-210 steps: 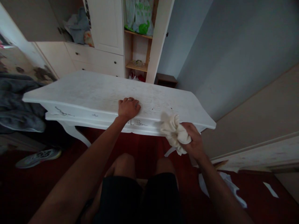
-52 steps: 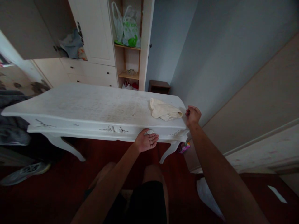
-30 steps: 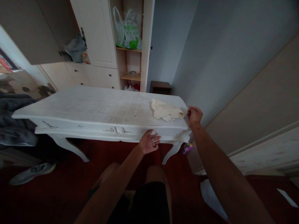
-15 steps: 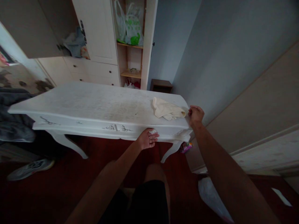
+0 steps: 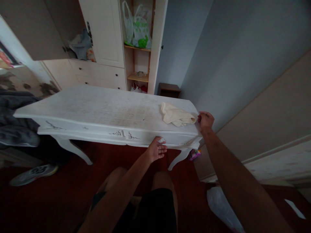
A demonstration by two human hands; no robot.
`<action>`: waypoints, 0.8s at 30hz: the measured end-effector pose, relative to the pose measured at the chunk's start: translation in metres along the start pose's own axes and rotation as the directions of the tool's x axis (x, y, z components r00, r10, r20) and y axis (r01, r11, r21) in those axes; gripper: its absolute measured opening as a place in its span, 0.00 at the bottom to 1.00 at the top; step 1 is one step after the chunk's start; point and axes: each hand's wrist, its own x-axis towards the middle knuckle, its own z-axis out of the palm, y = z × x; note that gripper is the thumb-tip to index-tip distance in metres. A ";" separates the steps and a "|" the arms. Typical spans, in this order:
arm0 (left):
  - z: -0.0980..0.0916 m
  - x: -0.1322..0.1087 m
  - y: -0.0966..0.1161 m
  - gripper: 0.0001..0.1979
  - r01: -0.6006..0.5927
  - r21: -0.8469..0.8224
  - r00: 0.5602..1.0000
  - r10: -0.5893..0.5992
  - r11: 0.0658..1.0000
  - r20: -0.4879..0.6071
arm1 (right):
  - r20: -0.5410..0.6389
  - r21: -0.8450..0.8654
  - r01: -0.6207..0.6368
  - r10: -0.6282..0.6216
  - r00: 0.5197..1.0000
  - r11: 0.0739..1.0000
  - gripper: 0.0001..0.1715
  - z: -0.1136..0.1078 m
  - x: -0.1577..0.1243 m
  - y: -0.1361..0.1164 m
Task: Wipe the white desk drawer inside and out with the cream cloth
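Black shorts (image 5: pixel 157 210) and bent knees, nearest, at bottom centre. Left hand (image 5: pixel 156 151), ringed, palm partly upturned: fingers slightly parted and half curled, thumb and forefinger at a white knob (image 5: pixel 161 140); touching, though whether pinched tight cannot be told. Knob: set on the front of the right-hand drawer (image 5: pixel 173 139), facing the wearer. Drawer: longer side running left to right, dark carved trim at its inner end. Right hand (image 5: pixel 206 120): at the right end of the table, fingers curled in; what they close on, if anything, cannot be told.

Table (image 5: pixel 97 103): white, curved legs, long axis left to right, slanting slightly downward to the right; top smudged grey about the middle. Cloth (image 5: pixel 177 115): cream, folded, one piece, lying on the tabletop's right part; long axis left to right, rounded fold toward the right hand, just beside it.

Beyond: pale cabinet (image 5: pixel 103 35), plastic bags (image 5: pixel 141 34) with green print on its upper shelf; low brown box (image 5: pixel 169 90) by the wall.
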 end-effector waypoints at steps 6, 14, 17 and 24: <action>0.001 -0.023 -0.023 0.18 -0.001 -0.046 1.000 0.000 0.999 -0.012 | -0.001 0.006 0.016 -0.016 1.000 1.000 0.04 0.000 0.000 0.000; 0.007 -0.061 -0.083 0.16 -0.018 -0.193 0.999 0.010 0.981 -0.043 | 0.007 -0.037 0.004 -0.004 1.000 0.999 0.05 -0.001 -0.002 -0.002; 0.009 -0.073 -0.109 0.19 -0.057 -0.211 0.997 0.043 0.976 -0.067 | 0.004 -0.052 -0.005 0.005 1.000 0.999 0.05 -0.001 -0.003 -0.003; 0.006 -0.079 -0.165 0.16 -0.036 -0.231 0.985 -0.004 0.972 -0.171 | -0.003 -0.071 0.012 -0.012 1.000 0.997 0.06 -0.001 -0.005 -0.004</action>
